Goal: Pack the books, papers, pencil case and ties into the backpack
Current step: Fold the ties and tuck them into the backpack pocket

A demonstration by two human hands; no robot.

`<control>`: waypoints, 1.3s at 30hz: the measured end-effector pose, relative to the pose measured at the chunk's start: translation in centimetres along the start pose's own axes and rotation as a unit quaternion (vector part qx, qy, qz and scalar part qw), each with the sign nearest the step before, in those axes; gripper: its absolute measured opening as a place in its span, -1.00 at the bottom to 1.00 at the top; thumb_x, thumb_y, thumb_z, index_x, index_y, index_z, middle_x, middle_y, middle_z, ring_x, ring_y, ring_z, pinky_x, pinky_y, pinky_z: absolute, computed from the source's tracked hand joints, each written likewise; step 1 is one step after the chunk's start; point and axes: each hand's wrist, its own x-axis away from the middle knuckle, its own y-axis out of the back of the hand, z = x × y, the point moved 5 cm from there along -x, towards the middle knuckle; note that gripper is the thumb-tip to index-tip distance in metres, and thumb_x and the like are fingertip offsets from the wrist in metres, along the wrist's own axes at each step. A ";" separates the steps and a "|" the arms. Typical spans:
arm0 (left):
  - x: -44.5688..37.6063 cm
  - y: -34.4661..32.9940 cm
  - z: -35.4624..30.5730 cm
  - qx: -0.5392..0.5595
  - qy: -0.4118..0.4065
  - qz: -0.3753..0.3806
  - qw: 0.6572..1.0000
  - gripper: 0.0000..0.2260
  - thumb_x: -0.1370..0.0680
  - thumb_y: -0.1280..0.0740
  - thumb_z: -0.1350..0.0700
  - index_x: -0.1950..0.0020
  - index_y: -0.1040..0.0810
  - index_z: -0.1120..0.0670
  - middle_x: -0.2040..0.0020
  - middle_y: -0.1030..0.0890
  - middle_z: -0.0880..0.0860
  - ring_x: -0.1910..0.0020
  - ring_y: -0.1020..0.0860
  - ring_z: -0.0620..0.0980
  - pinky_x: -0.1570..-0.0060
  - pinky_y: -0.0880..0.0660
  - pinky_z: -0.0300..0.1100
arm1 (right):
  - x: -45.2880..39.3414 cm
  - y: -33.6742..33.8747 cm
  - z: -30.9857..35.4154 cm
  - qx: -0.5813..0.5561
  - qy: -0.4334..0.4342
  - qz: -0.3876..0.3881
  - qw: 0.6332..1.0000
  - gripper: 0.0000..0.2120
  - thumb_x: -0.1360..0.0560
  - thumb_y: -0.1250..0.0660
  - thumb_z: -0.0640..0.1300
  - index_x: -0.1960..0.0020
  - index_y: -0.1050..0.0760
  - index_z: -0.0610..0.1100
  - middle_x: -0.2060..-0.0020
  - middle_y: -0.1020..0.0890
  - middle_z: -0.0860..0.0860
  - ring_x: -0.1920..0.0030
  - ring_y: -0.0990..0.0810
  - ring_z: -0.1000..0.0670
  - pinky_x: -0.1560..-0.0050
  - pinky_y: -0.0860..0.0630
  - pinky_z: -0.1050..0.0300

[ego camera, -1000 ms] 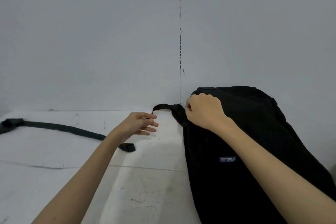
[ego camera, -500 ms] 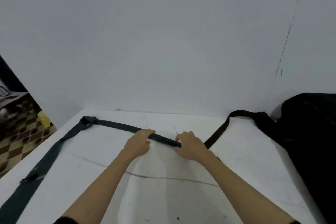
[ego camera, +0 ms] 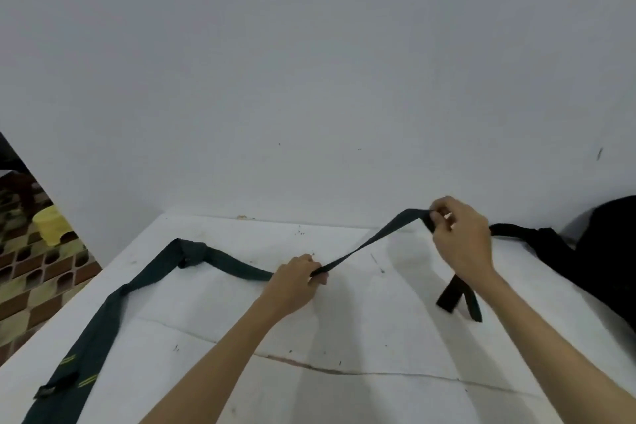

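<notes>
Tie [ego camera: 227, 260] | yellow stripes, unlettered | pinched: left hand [ego camera: 295, 280], right hand [ego camera: 461, 237]

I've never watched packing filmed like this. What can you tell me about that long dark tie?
The tie is dark green fabric, knotted, with thin yellow stripes near its wide end at the table's near-left edge. The left hand pinches its narrow part; the right hand holds it raised, the tip dangling below.

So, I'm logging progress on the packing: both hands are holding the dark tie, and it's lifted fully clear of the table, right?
Not quite. Both the left hand and right hand do hold the dark tie, but only the stretch between them is raised. The head view shows its knotted part and wide striped end lying on the table, to the left.
</notes>
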 end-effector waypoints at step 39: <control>6.1 15.0 -41.6 0.274 -0.172 0.085 0.942 -0.82 -0.54 -0.35 0.09 -0.07 -0.46 0.12 0.42 -0.37 -0.11 0.45 -0.23 -0.13 0.45 -0.23 -0.35 | 0.1 30.0 2.8 -0.347 0.049 0.220 0.910 -0.82 -0.57 -0.14 -0.33 0.04 -0.52 -0.20 0.48 -0.50 -0.07 0.41 -0.56 -0.08 0.17 -0.51 0.09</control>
